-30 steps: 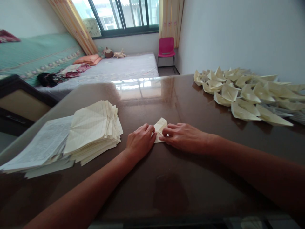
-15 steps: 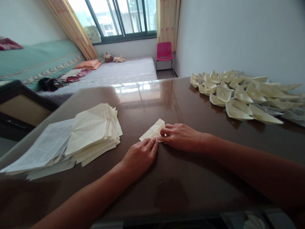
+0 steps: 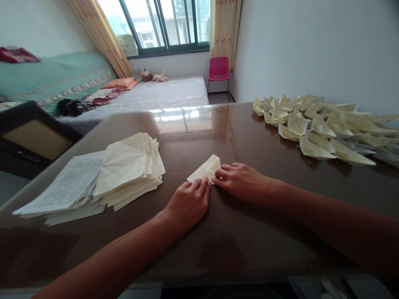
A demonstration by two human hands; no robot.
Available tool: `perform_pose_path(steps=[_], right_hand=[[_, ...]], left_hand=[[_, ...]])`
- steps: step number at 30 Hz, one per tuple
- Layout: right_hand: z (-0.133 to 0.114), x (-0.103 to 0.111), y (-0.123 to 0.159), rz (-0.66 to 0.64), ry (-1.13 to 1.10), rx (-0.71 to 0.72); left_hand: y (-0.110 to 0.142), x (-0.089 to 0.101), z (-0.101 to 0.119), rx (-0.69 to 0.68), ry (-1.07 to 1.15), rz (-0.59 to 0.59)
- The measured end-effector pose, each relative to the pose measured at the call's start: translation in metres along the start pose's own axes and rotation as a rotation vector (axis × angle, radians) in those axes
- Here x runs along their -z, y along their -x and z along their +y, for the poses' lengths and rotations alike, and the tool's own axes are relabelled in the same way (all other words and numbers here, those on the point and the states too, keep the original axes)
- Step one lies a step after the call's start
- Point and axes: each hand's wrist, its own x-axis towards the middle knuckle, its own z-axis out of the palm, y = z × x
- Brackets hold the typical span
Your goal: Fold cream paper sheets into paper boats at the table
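Note:
A small folded sheet of cream paper [image 3: 204,168] with visible creases lies flat on the brown table [image 3: 193,232]. At its near edge, my left hand [image 3: 190,201] presses down with the fingers held together, the fingertips on the paper. My right hand [image 3: 241,180] has its fingers bent and closed on the paper's right corner. The fingertips of both hands almost meet there, and the thumbs are partly hidden.
On the left lie a stack of cream sheets [image 3: 124,170] and white printed sheets [image 3: 67,182]. Many folded paper boats [image 3: 324,124] crowd the far right by the wall. Beyond the table are a bed [image 3: 177,89] and a pink chair [image 3: 219,69].
The whole view has shifted slightly, so things appear a little farther right. Both hands remain on the folded paper, with the fingers barely moved.

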Motion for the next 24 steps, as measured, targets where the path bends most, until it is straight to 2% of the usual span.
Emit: perform_pose_path(steps=[17, 21, 24], right_hand=[[-0.012, -0.003, -0.002, 0.02, 0.062, -0.092], [-0.016, -0.003, -0.002, 0.019, 0.091, -0.101], [-0.017, -0.005, -0.002, 0.035, 0.134, -0.091]], left_hand=[[0.0, 0.002, -0.005, 0.076, 0.007, -0.017], [0.0, 0.001, -0.013, 0.133, -0.017, -0.036], [0.0, 0.0, -0.023, 0.101, -0.024, -0.038]])
